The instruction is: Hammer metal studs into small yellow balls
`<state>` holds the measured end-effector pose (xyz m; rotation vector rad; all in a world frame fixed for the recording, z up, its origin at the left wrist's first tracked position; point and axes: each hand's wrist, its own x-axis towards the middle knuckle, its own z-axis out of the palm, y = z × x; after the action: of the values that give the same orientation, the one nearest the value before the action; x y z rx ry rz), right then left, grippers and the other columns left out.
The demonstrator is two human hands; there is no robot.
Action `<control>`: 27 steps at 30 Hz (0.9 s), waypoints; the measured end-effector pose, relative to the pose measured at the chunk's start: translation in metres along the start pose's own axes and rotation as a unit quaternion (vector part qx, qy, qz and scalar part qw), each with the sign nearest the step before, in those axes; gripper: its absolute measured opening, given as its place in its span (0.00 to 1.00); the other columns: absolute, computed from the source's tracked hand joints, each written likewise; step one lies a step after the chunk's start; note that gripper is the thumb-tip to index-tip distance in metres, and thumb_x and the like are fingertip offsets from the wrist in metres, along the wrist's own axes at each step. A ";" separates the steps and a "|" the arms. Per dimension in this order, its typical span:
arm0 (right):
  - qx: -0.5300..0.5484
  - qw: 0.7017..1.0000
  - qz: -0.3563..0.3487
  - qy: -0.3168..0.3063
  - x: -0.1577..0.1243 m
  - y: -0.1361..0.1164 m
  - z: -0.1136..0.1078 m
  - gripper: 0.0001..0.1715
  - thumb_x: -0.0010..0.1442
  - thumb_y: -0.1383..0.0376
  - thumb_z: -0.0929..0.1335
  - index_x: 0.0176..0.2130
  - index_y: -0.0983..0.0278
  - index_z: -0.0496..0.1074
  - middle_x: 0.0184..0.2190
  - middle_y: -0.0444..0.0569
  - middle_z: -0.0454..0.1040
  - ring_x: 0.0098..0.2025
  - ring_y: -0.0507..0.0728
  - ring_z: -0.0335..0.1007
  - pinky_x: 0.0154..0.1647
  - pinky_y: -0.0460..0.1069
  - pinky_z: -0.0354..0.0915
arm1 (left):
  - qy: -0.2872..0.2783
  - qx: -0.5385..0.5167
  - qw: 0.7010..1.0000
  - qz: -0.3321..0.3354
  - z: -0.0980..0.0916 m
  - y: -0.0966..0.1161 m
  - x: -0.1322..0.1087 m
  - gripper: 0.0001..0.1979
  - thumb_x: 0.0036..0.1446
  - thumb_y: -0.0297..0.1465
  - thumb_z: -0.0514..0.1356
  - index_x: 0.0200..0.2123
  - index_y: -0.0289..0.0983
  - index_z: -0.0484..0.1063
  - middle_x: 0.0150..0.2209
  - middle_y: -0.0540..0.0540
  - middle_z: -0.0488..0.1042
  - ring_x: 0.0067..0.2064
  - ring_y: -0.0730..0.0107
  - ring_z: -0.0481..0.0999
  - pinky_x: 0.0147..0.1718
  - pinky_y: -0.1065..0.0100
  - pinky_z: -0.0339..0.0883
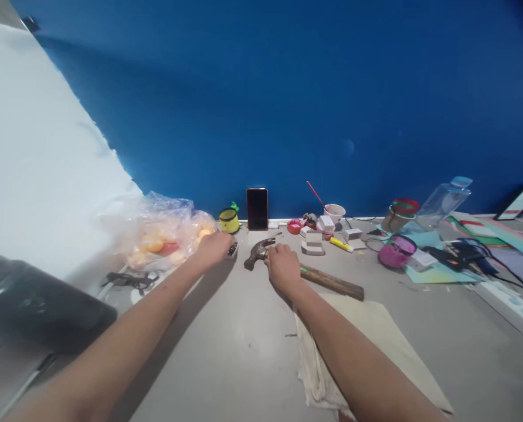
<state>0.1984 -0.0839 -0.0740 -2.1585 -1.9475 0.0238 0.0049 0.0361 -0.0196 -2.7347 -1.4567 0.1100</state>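
Note:
A claw hammer with a worn metal head and wooden handle lies across the grey table, head to the left. My right hand is closed around its handle just behind the head. To the left, my left hand is closed near the table top. A small dark, shiny object shows at its fingertips, too small to name. Beneath my right forearm lies a folded cream cloth, close to the end of the handle.
A phone stands against the blue wall beside a yellow mesh cup. Plastic bags and a dark cylinder are at left. Small boxes, a pink mesh cup, a clear bottle and a power strip are at right.

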 end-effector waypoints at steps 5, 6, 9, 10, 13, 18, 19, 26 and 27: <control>0.001 1.000 0.002 -0.003 0.000 0.000 -0.001 0.15 0.73 0.61 0.66 0.55 0.65 0.74 0.52 0.60 0.75 0.55 0.65 0.67 0.50 0.56 0.61 | -0.007 0.001 1.000 0.008 -0.002 0.001 0.000 0.10 0.59 0.23 0.57 0.34 0.37 0.79 0.41 0.35 0.80 0.44 0.51 0.80 0.42 0.61 0.69; 0.001 1.000 0.002 -0.002 0.000 0.000 -0.001 0.15 0.73 0.61 0.66 0.54 0.65 0.74 0.52 0.59 0.75 0.55 0.65 0.67 0.50 0.56 0.61 | -0.010 0.002 1.000 0.008 -0.002 0.002 0.000 0.10 0.59 0.23 0.57 0.33 0.36 0.79 0.40 0.35 0.80 0.43 0.51 0.80 0.42 0.61 0.69; 0.002 1.000 0.002 0.000 -0.001 0.000 -0.002 0.15 0.72 0.62 0.66 0.54 0.65 0.74 0.52 0.59 0.75 0.55 0.65 0.67 0.50 0.56 0.61 | -0.014 0.005 1.000 0.009 -0.004 0.002 0.002 0.11 0.60 0.24 0.57 0.30 0.35 0.78 0.38 0.34 0.79 0.42 0.51 0.80 0.41 0.60 0.69; 0.002 1.000 0.001 0.000 -0.001 0.001 -0.002 0.15 0.72 0.62 0.66 0.54 0.65 0.74 0.52 0.59 0.75 0.55 0.65 0.67 0.50 0.56 0.61 | -0.014 0.006 1.000 0.009 -0.004 0.002 0.002 0.11 0.60 0.24 0.57 0.29 0.35 0.78 0.38 0.34 0.79 0.42 0.51 0.80 0.41 0.61 0.69; 0.001 1.000 -0.002 0.001 0.000 0.002 0.000 0.15 0.72 0.61 0.66 0.54 0.65 0.74 0.52 0.59 0.75 0.55 0.65 0.67 0.50 0.56 0.62 | -0.013 0.011 1.000 0.002 -0.005 0.001 0.002 0.12 0.61 0.24 0.55 0.31 0.36 0.78 0.38 0.35 0.80 0.42 0.52 0.81 0.40 0.61 0.68; 0.003 1.000 -0.005 0.004 0.002 0.004 0.005 0.16 0.72 0.61 0.67 0.55 0.65 0.74 0.52 0.60 0.75 0.55 0.65 0.67 0.50 0.56 0.62 | 0.007 0.023 0.999 -0.026 -0.005 -0.002 0.001 0.14 0.64 0.28 0.53 0.37 0.36 0.79 0.40 0.35 0.81 0.44 0.51 0.81 0.41 0.61 0.69; 0.004 1.000 -0.005 0.006 0.002 0.004 0.006 0.16 0.72 0.61 0.67 0.55 0.65 0.74 0.52 0.60 0.75 0.55 0.65 0.67 0.50 0.56 0.62 | 0.012 0.025 0.999 -0.030 -0.005 -0.002 0.001 0.14 0.64 0.28 0.52 0.39 0.36 0.79 0.40 0.35 0.81 0.44 0.51 0.81 0.42 0.61 0.69; 0.002 1.000 -0.002 0.007 0.002 0.003 0.005 0.16 0.72 0.61 0.67 0.55 0.65 0.73 0.52 0.60 0.75 0.55 0.65 0.67 0.50 0.55 0.62 | 0.033 0.021 0.998 -0.046 -0.005 -0.002 -0.003 0.12 0.64 0.28 0.53 0.39 0.37 0.77 0.39 0.37 0.82 0.43 0.55 0.81 0.39 0.64 0.66; 0.002 1.000 -0.002 0.007 0.002 0.003 0.005 0.16 0.72 0.61 0.67 0.55 0.65 0.73 0.52 0.60 0.75 0.55 0.65 0.67 0.50 0.55 0.62 | 0.036 0.013 0.998 -0.046 -0.005 -0.002 -0.004 0.12 0.63 0.28 0.53 0.38 0.37 0.77 0.39 0.38 0.82 0.42 0.56 0.81 0.38 0.65 0.65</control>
<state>0.2008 -0.0819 -0.0787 -2.1459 -1.9421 0.0111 0.0014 0.0345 -0.0138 -2.6170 -1.5457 0.0267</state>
